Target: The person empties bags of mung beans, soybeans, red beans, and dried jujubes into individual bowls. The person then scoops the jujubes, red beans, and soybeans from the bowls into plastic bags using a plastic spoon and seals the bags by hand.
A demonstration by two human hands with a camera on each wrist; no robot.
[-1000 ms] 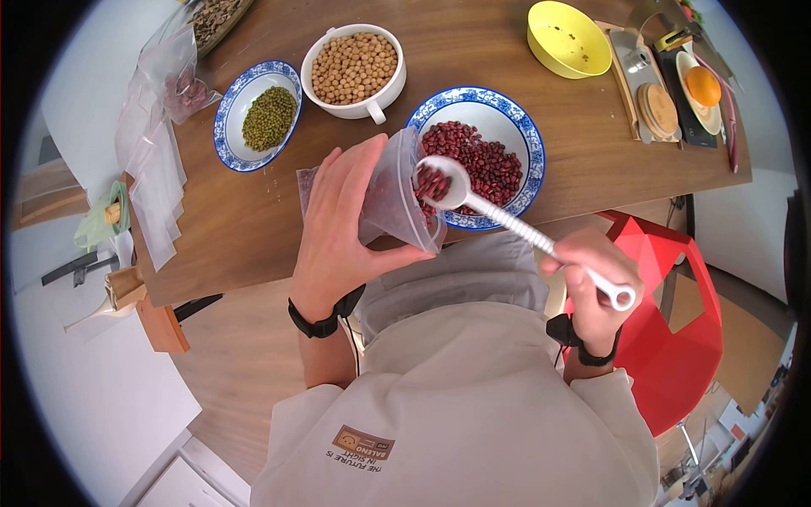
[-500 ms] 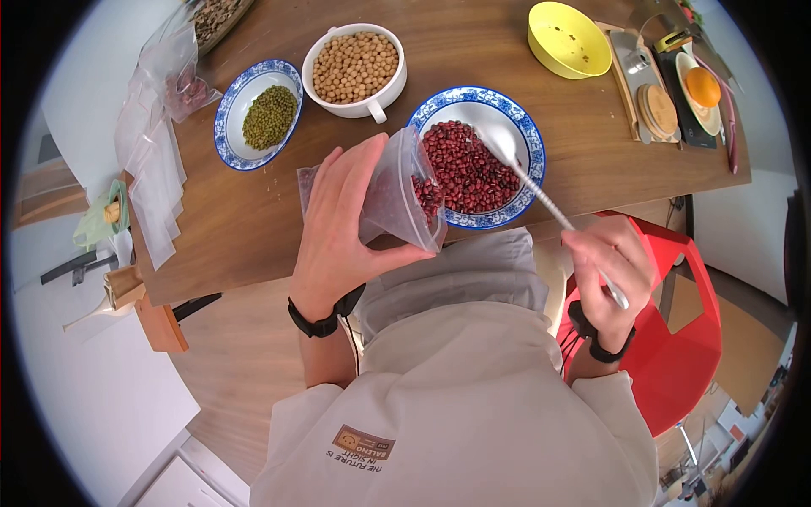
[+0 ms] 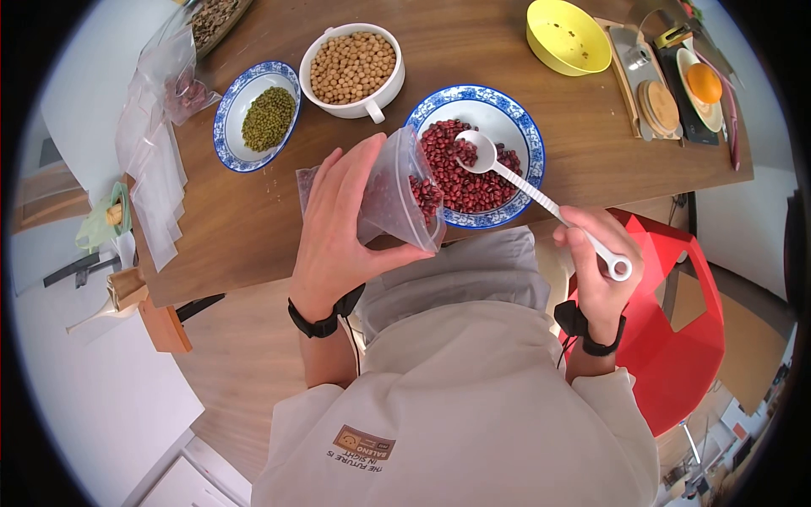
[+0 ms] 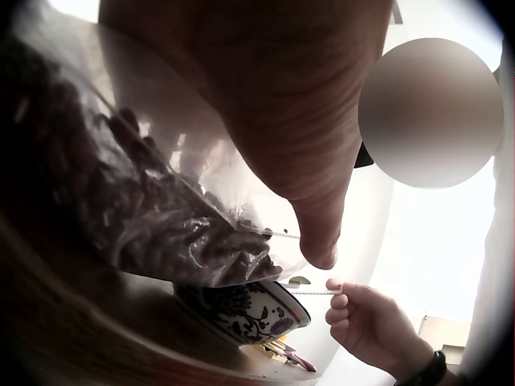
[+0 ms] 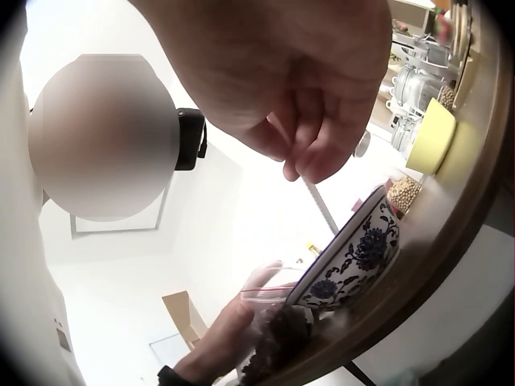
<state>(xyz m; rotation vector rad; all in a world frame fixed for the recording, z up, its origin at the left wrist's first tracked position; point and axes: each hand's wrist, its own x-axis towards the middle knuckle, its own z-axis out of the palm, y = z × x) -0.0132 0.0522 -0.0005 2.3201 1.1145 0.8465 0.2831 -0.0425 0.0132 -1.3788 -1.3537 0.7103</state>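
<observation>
My left hand [image 3: 338, 224] grips a clear plastic bag [image 3: 390, 190] of dark red beans, its open mouth facing the near left rim of a blue-and-white bowl [image 3: 534, 139]. Red beans [image 3: 473, 190] cover much of that bowl's inside. Between the thumb and fingers of my right hand [image 3: 604, 262] is the handle of a white spoon [image 3: 541, 199]; the spoon's head holds some red beans and lies over the beans in the bowl. In the left wrist view the bag [image 4: 161, 217] bulges beside the bowl's outer wall [image 4: 241, 310].
Behind stand a white cup [image 3: 353, 108] of chickpeas and a patterned dish [image 3: 226, 127] of green beans. A yellow bowl [image 3: 557, 46] is at the back right, near a board with a wooden lid [image 3: 659, 108] and an orange [image 3: 703, 84]. Plastic bags [image 3: 152, 160] lie left; a red chair [image 3: 676, 363] stands right.
The spoon went from the bag's mouth, where it carried beans, to the bowl's far side, then back to the bowl's middle with beans in it. My left hand and the bag stayed nearly still.
</observation>
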